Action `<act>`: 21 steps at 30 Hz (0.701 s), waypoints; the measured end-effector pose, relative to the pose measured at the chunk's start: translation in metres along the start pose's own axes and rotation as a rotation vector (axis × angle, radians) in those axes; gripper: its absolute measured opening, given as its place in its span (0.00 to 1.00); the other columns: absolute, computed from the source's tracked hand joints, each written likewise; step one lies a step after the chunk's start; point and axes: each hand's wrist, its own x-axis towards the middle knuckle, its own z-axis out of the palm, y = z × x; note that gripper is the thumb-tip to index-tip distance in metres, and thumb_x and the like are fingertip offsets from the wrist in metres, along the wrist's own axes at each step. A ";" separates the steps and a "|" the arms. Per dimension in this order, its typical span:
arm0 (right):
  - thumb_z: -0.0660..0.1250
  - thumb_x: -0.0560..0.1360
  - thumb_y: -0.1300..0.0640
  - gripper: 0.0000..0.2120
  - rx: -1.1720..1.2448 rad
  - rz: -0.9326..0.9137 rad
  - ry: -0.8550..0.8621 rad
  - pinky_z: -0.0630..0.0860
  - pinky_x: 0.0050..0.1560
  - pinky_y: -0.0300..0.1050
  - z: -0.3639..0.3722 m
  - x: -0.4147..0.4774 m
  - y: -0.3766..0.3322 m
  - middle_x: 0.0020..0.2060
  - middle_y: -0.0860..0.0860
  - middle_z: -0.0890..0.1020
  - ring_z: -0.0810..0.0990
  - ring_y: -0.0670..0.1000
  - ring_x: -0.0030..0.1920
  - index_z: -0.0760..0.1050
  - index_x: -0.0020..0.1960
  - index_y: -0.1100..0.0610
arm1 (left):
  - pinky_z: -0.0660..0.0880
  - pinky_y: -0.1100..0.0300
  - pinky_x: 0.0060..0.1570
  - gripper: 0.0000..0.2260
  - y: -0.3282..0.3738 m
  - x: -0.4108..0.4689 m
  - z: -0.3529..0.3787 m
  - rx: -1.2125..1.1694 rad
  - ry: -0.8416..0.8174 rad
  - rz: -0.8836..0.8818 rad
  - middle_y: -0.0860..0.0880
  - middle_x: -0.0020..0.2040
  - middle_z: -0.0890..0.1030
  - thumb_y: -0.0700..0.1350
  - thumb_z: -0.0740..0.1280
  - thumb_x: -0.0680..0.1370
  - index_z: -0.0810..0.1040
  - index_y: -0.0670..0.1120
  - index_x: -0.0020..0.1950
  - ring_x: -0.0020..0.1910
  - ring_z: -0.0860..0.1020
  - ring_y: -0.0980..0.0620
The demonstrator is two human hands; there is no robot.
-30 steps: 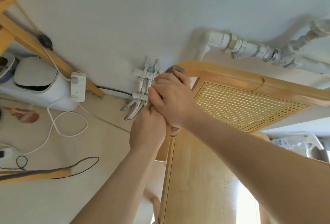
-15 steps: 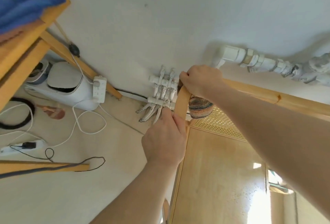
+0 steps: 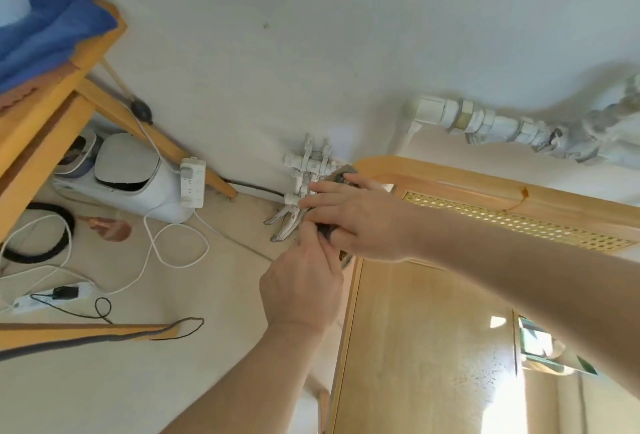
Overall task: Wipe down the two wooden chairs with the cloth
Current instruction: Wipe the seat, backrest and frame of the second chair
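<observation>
A light wooden chair (image 3: pixel 429 340) with a cane-mesh backrest (image 3: pixel 512 222) fills the lower right. My right hand (image 3: pixel 356 219) lies over the backrest's left upright near its rounded top corner, pressing a dark striped cloth (image 3: pixel 341 175) against the wood; only bits of the cloth show above and below the fingers. My left hand (image 3: pixel 304 288) grips the same upright just below, its thumb touching the right hand. A second chair is not clearly in view.
White pipe valves (image 3: pixel 308 170) stick out of the wall right behind my hands. A large pipe (image 3: pixel 502 125) runs along the wall at right. A white appliance (image 3: pixel 128 181), a power strip (image 3: pixel 192 182) and loose cables (image 3: pixel 173 243) lie on the floor left, under a wooden table (image 3: pixel 52 94).
My right hand slid down from the top corner of the backrest onto the upright, and the cloth, which hung as a ball below it, is now flattened under the fingers. The left hand kept its grip.
</observation>
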 end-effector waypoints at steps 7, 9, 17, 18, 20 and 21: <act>0.69 0.74 0.49 0.37 -0.294 0.151 0.076 0.65 0.69 0.53 -0.016 -0.006 0.060 0.71 0.51 0.68 0.68 0.53 0.70 0.54 0.77 0.49 | 0.64 0.57 0.26 0.11 0.003 0.002 0.005 0.078 -0.008 0.013 0.55 0.28 0.69 0.49 0.47 0.81 0.65 0.49 0.46 0.27 0.71 0.48; 0.70 0.73 0.46 0.35 -0.282 0.389 0.084 0.75 0.59 0.53 -0.021 -0.007 0.077 0.58 0.53 0.78 0.79 0.55 0.54 0.57 0.73 0.54 | 0.68 0.57 0.27 0.12 0.003 0.004 0.005 0.076 -0.013 0.025 0.54 0.27 0.69 0.50 0.46 0.81 0.66 0.49 0.45 0.27 0.72 0.50; 0.63 0.76 0.61 0.07 -0.387 0.237 0.079 0.66 0.42 0.46 -0.014 0.046 0.010 0.43 0.51 0.76 0.77 0.55 0.49 0.76 0.52 0.56 | 0.65 0.57 0.25 0.14 -0.003 0.010 0.004 0.062 -0.031 0.048 0.53 0.26 0.70 0.53 0.42 0.77 0.63 0.49 0.43 0.26 0.71 0.48; 0.64 0.75 0.62 0.07 -0.394 0.199 0.084 0.66 0.39 0.46 -0.016 0.045 0.013 0.41 0.49 0.76 0.76 0.54 0.46 0.77 0.51 0.55 | 0.62 0.57 0.24 0.13 -0.003 0.010 0.004 0.061 -0.028 0.049 0.53 0.26 0.70 0.52 0.43 0.77 0.63 0.49 0.43 0.25 0.70 0.49; 0.67 0.73 0.59 0.12 -0.361 0.165 0.146 0.72 0.42 0.48 -0.014 0.036 0.029 0.45 0.50 0.77 0.77 0.54 0.47 0.74 0.57 0.53 | 0.55 0.59 0.23 0.11 0.001 0.012 0.002 0.050 -0.043 0.051 0.53 0.27 0.70 0.51 0.44 0.77 0.63 0.49 0.43 0.23 0.66 0.54; 0.67 0.73 0.57 0.15 -0.307 0.221 0.170 0.74 0.45 0.50 -0.014 0.028 0.041 0.47 0.50 0.76 0.77 0.54 0.48 0.72 0.59 0.52 | 0.54 0.60 0.23 0.11 0.002 0.013 0.001 0.048 -0.061 0.055 0.53 0.28 0.70 0.51 0.45 0.78 0.63 0.49 0.43 0.24 0.66 0.56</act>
